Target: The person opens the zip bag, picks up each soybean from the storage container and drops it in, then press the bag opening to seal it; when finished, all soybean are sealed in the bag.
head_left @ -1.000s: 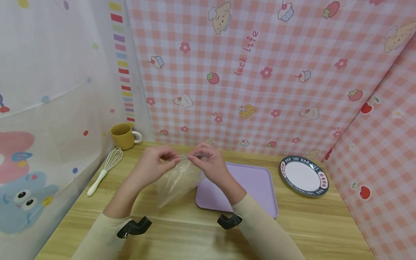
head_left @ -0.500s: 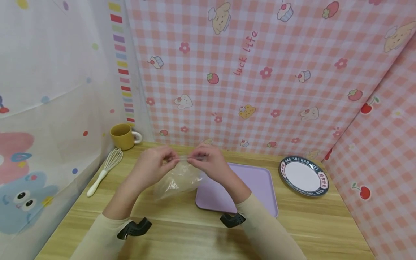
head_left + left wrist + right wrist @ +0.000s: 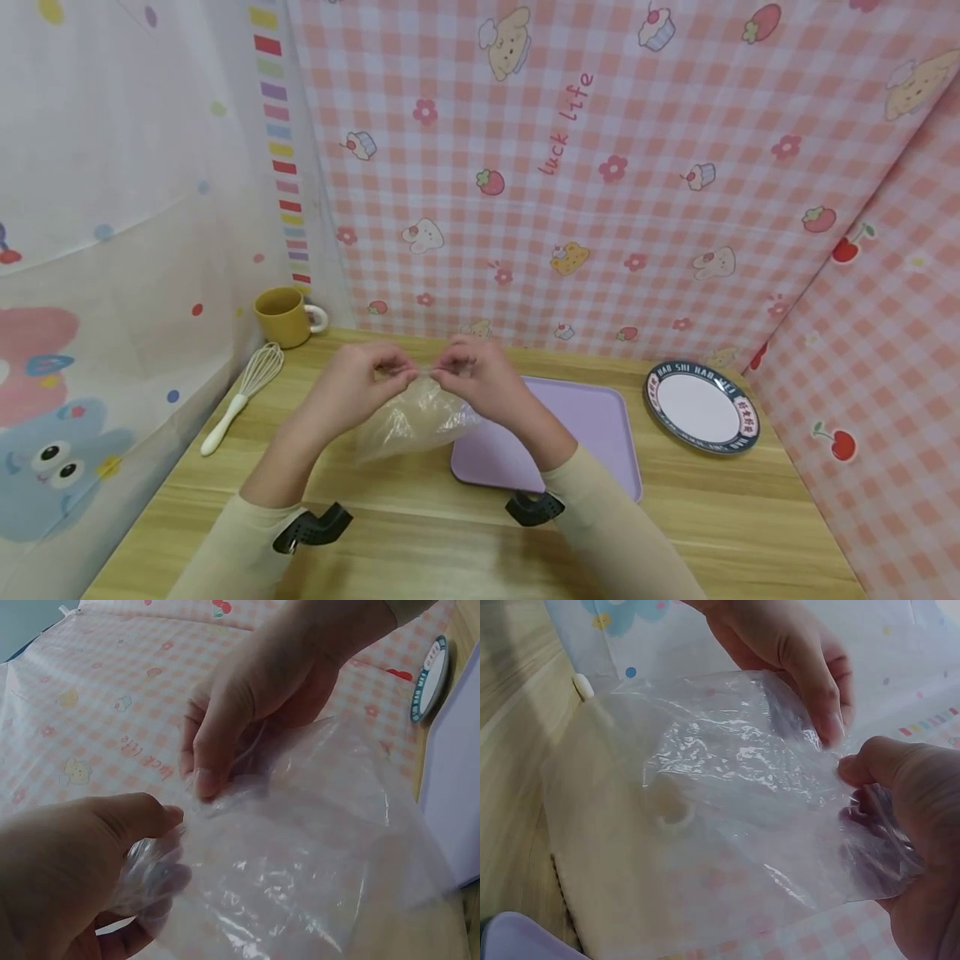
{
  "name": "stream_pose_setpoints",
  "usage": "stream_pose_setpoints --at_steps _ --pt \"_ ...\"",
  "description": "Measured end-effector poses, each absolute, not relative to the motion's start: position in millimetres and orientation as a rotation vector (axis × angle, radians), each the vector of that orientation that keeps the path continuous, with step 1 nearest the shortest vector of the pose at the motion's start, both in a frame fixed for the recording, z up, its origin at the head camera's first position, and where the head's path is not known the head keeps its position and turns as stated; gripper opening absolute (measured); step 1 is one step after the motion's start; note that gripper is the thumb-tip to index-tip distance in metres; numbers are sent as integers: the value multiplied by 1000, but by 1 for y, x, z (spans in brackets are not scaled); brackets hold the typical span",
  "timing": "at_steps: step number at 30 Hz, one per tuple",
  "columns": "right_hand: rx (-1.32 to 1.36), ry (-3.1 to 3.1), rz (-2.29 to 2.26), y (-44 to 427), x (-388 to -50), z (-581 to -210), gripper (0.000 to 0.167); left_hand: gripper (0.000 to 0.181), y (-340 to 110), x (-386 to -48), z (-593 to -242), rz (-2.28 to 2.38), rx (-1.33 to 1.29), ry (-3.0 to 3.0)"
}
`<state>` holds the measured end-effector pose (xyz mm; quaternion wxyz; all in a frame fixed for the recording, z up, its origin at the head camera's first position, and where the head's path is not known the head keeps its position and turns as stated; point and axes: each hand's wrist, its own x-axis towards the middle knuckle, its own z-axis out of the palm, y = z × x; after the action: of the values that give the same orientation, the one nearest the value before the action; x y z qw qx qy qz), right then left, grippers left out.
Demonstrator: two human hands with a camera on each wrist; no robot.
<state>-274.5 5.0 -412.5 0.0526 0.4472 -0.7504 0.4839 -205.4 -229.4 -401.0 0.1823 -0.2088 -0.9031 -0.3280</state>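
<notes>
A clear plastic bag (image 3: 420, 417) hangs from both hands above the table, creased and see-through. My left hand (image 3: 360, 382) pinches its upper edge between thumb and fingers; in the left wrist view, some of the film (image 3: 150, 866) lies behind the left thumb. Close beside it, my right hand (image 3: 483, 379) pinches the same edge, the two thumb tips only a little apart. The right wrist view shows the bag (image 3: 727, 772) spread out below the hands, with nothing visible inside. Under the bag and right forearm lies a lilac tray (image 3: 592, 425), partly covered.
A mustard mug (image 3: 281, 317) with a white handle stands at the back left. In front of it lies a whisk (image 3: 247, 387) with a white handle. To the right, a plate (image 3: 701, 406) with a dark lettered rim rests on the wooden table (image 3: 420, 542). Patterned cloths hang behind.
The bag's lower part has swung up and bunched, its bottom corner now higher than a second ago. Both hands keep their pinch, sitting nearly where they were.
</notes>
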Motion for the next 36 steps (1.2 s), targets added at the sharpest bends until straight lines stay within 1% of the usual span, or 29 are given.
stream_pose_setpoints --at_steps 6,13,18,25,30,34,36 --pt "1306 -2267 1530 6 -274 -412 6 4 -236 -204 -399 -1021 -555 -2553" --pt "1300 -2289 1502 7 -273 -410 6 5 -234 -204 -398 -861 -596 -2548" --pt "1339 -2310 1391 7 -272 -407 5 4 -231 -205 -399 -802 -605 -2531" --pt "1326 -2291 1381 8 -271 -405 5 5 -235 -206 -400 -937 -572 -2538" --pt "1296 -2295 1393 10 -270 -404 5 5 -239 -206 -399 -913 -571 -2575" --pt "1311 -2340 1263 11 -269 -401 2 5 -238 -207 -400 -839 -619 -2565" --pt "1329 -2351 1171 11 -268 -398 3 6 -238 -207 -401 -820 -626 -2552"
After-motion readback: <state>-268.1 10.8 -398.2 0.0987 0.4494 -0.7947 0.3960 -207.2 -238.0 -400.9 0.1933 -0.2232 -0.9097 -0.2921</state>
